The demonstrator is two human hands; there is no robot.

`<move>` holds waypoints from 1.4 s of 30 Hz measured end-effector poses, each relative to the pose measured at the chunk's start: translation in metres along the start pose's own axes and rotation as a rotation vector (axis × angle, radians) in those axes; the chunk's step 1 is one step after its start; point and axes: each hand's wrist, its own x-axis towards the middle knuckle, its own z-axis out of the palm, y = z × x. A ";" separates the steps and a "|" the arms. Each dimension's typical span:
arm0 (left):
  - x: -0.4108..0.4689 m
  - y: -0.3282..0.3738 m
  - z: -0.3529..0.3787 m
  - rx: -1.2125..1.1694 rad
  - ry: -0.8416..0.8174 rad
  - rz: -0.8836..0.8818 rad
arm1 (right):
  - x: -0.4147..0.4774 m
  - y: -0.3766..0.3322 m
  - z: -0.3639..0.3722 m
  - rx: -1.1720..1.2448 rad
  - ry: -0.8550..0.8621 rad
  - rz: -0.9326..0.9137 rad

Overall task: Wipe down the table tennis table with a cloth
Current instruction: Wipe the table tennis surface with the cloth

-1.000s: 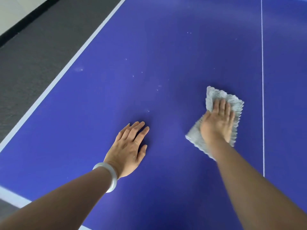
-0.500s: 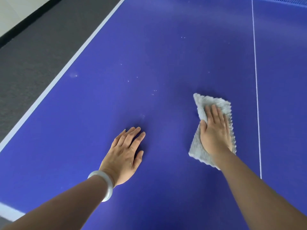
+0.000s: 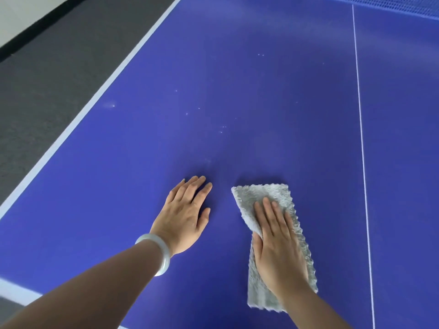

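From the head camera I see the blue table tennis table [image 3: 261, 91] filling most of the frame, with its white side line [image 3: 107, 91] running along the left edge and the thin white centre line [image 3: 361, 138] off to the right.

The grey cloth [image 3: 266, 193] lies flat on the near part of the table, just left of the centre line (folded into a long strip, as far as I can tell). The right hand [image 3: 278, 248] presses down on it, palm flat and fingers straight and close together, not curled round the fabric. The cloth's far end pokes out beyond the fingertips.

The left hand [image 3: 185, 217] rests flat on the bare table just beside the cloth, apart from it, fingers straight and holding nothing. A pale bracelet [image 3: 161, 252] sits on that wrist.

A few small white specks [image 3: 223, 127] dot the surface beyond both hands. A strip of the net [image 3: 403, 3] shows at the top right. Dark grey floor [image 3: 47, 67] lies past the table's left edge.
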 end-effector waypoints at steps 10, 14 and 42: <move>-0.007 -0.006 0.004 -0.079 0.040 0.090 | 0.024 -0.100 0.019 0.061 0.001 0.240; -0.035 -0.037 -0.018 -0.141 0.064 0.135 | 0.025 -0.100 0.019 0.073 0.027 0.236; -0.154 -0.187 -0.007 -0.089 0.091 -0.241 | -0.002 -0.131 0.015 0.071 0.070 0.309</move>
